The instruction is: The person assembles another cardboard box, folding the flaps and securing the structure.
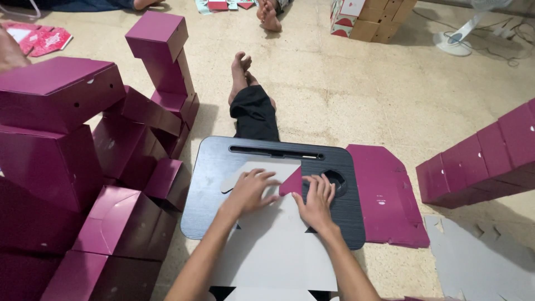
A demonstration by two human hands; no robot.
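Note:
A flat cardboard box blank (273,245) lies grey side up on a black lap desk (209,184) over my legs. One small flap (291,182) is folded over and shows its magenta side. My left hand (249,191) presses flat on the blank just left of that flap, fingers spread. My right hand (316,200) presses down right beside the flap, fingers spread and touching its edge. Neither hand grips anything.
Folded magenta boxes (117,145) are piled high on the left, and a row of them (485,161) lies at right. A flat magenta blank (387,192) lies beside the desk. Another person's feet (269,14), cartons (368,17) and a fan (454,39) are beyond.

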